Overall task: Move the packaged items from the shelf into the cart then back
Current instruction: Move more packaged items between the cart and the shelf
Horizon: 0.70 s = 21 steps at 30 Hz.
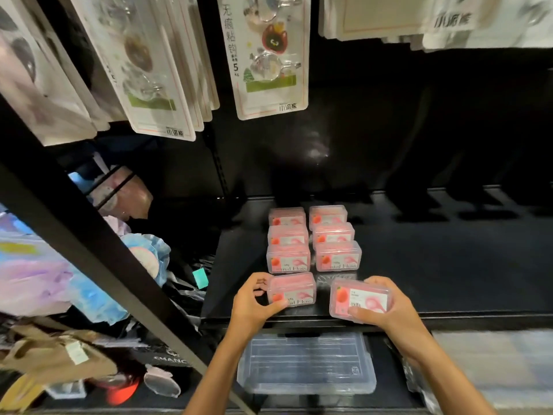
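My right hand (386,307) grasps a pink box (360,299) lifted just off the shelf (449,265), thumb on its near edge, fingers curled over the far edge, long axis running across my fingers. My left hand (254,301) pinches the left end of another pink box (292,289) resting on the shelf, just ahead of its thumb. Six more boxes (314,238) lie beyond both sets of fingertips. I judge the right-hand box moves next.

Dim scene; the black shelf (434,265) swallows light, with 1 small glare spot on its back wall. Hanging packages (269,55) above are blurred. Wide-angle bending at the edges.
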Motion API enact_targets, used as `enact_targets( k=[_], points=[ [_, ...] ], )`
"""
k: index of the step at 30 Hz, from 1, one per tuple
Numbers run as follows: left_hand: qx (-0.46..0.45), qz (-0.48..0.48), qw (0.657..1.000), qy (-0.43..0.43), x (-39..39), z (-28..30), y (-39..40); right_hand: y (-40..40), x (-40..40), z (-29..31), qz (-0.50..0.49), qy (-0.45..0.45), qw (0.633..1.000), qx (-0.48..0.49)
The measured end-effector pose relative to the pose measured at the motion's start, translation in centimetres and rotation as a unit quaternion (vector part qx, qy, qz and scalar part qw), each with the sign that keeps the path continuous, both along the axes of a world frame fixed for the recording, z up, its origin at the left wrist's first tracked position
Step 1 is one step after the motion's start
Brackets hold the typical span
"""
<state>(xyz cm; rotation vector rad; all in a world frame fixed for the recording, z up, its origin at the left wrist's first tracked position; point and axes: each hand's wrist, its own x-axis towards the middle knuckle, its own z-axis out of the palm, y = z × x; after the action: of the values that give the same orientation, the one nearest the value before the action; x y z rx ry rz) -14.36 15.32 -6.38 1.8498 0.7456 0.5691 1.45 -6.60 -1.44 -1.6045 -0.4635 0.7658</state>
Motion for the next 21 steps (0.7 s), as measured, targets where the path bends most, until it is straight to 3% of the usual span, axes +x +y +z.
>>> enact_targets(
  k=[10,21],
  points=[
    [-0.041,0.030,0.998,-0.047,0.4,-0.1,0.6,1.8,-0.1,0.4,-0.013,0.017,1.000,0.010],
    [-0.007,0.026,0.999,-0.030,0.7,-0.5,0.5,2.6,-0.3,-0.3,-0.022,0.021,1.000,0.003]
  ],
)
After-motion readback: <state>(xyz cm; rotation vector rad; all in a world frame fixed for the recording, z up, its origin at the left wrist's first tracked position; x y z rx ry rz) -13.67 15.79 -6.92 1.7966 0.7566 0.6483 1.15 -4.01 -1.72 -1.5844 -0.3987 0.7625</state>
